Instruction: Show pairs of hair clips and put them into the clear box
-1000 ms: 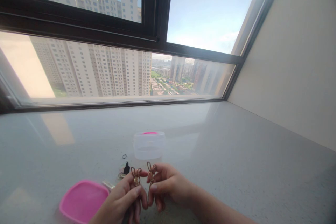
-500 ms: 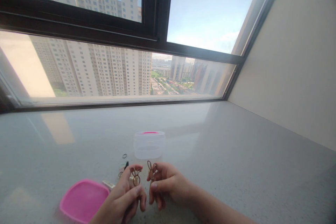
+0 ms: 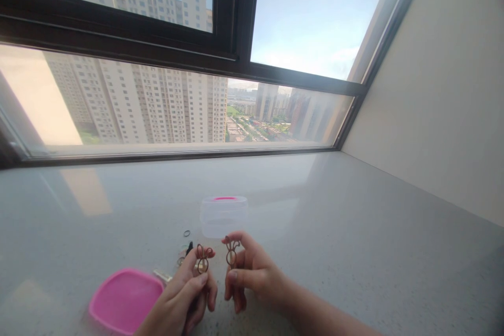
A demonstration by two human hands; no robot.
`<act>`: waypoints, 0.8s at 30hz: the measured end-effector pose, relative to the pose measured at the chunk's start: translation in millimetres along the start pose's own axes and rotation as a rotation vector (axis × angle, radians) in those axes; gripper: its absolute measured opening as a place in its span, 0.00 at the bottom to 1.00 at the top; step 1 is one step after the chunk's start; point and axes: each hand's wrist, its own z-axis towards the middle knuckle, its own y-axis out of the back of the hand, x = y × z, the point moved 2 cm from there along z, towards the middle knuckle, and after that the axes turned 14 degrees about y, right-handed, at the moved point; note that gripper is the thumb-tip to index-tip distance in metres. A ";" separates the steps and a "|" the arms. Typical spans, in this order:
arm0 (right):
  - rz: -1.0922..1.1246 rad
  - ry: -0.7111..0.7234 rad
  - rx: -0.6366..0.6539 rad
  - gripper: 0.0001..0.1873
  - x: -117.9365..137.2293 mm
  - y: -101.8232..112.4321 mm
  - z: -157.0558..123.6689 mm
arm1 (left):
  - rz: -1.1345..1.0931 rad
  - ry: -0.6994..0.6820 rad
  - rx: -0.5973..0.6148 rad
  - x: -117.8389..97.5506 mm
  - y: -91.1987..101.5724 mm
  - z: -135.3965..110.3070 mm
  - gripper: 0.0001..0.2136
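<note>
The left hand (image 3: 184, 293) had closed its thumb and fingers on a bronze-coloured rabbit-shaped wire piece (image 3: 202, 263), which stood roughly upright, its ear-like loops up by the index fingertip and its round loop just above the thumb. The right hand (image 3: 258, 272) gripped a second rabbit-shaped wire piece (image 3: 231, 257) in the same manner, its index finger reaching over the top loops. The two wire pieces faced each other with a small gap between them, above the near part of the grey speckled counter (image 3: 346, 252).

Just beyond the hands, a translucent plastic box (image 3: 223, 218) with a pink strip at its top rested on the counter. Near its left side lay a thin dark ring (image 3: 187, 233). A black item (image 3: 189, 248) and a silvery metal piece (image 3: 161, 275) showed beside the left hand, both partly hidden. A shallow pink dish or lid (image 3: 126, 298) lay to the left.
</note>
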 end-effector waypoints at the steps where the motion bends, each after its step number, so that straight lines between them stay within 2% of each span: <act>1: 0.002 0.003 -0.005 0.33 0.0 -0.1 0.0 | 0.003 -0.003 0.001 0.8 0.4 0.3 0.16; 4: 0.006 0.014 -0.025 0.35 0.4 -0.1 -0.1 | -0.015 0.020 -0.021 2.4 0.5 0.1 0.18; 11: -0.008 0.017 -0.051 0.35 -0.1 -0.2 -1.8 | -0.147 0.101 -0.106 -0.3 -2.1 -1.9 0.32; 14: -0.020 0.017 -0.056 0.35 0.0 -0.6 -1.6 | -0.155 0.089 -0.083 -2.3 -2.3 -0.9 0.35; 21: -0.014 0.034 -0.058 0.35 2.9 -1.3 -0.9 | -0.134 0.030 0.001 -2.6 -1.4 0.5 0.32; 24: -0.003 0.020 -0.062 0.35 3.6 -1.5 -1.0 | -0.126 0.032 0.019 -2.9 -2.4 -0.8 0.34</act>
